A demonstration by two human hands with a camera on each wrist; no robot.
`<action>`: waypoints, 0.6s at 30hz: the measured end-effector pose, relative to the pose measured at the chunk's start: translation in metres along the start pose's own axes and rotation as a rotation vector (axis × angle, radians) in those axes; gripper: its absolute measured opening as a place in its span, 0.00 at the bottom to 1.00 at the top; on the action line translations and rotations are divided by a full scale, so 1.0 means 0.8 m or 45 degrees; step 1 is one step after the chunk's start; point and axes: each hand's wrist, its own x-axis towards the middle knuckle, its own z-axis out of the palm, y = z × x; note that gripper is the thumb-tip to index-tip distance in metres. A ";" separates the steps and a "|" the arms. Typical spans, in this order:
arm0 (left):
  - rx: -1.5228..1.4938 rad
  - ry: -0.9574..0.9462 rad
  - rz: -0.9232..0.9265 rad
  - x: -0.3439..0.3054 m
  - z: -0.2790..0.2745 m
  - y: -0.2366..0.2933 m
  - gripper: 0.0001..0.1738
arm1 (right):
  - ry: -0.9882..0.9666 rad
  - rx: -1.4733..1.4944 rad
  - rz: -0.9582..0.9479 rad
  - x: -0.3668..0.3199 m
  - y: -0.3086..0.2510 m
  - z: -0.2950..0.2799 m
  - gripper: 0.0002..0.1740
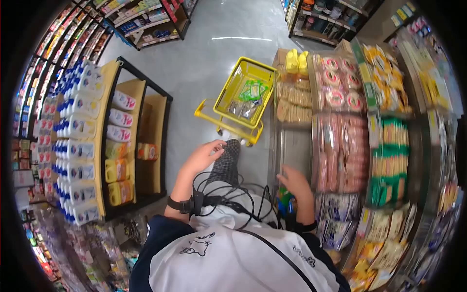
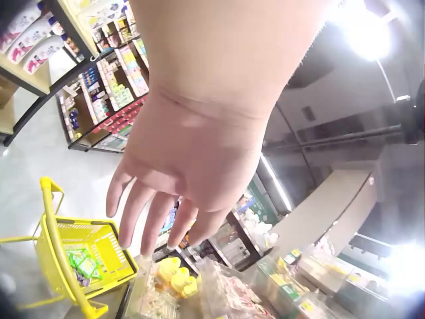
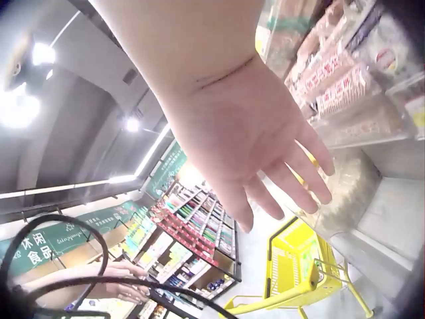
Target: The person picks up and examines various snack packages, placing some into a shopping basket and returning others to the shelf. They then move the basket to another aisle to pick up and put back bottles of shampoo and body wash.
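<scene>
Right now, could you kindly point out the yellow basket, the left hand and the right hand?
Basket (image 1: 254, 70): head view, on its inner far wall.
Left hand (image 2: 190, 165): left wrist view, on the palm.
Right hand (image 3: 254, 145): right wrist view, on the palm.

Cart (image 1: 258, 72): yellow throughout, basket and handle alike. Packets inside (image 1: 253, 91): bright green with white. Floor (image 1: 192, 82): grey. Shirt (image 1: 228, 265): white, bearing black line drawing and black lettering; sleeves (image 1: 163, 236) dark navy. Legwear (image 1: 225, 163): dark, finely patterned in black and grey. Wrist strap (image 1: 181, 205) and cables (image 1: 287, 260): black. Bottles (image 1: 83, 129): white, blue caps. Second bottles (image 1: 121, 118): white, pink labels. Jugs (image 1: 119, 192): yellow. Display rack (image 1: 152, 100): pale wood tone, black frame. Packaged goods (image 1: 342, 151): pink; adjacent packs (image 1: 389, 165) green and tan. Wall sign (image 3: 40, 247): dark green, white characters.
</scene>
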 end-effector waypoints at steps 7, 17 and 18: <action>-0.763 0.201 0.049 0.344 -0.018 -0.091 0.12 | -0.030 0.268 0.069 0.266 -0.026 -0.016 0.21; -0.626 0.164 -0.862 0.627 0.106 -0.395 0.20 | -0.022 0.604 0.684 0.702 0.077 0.206 0.23; -0.448 0.157 -0.895 0.636 0.109 -0.404 0.21 | -0.037 0.428 0.771 0.735 0.092 0.229 0.25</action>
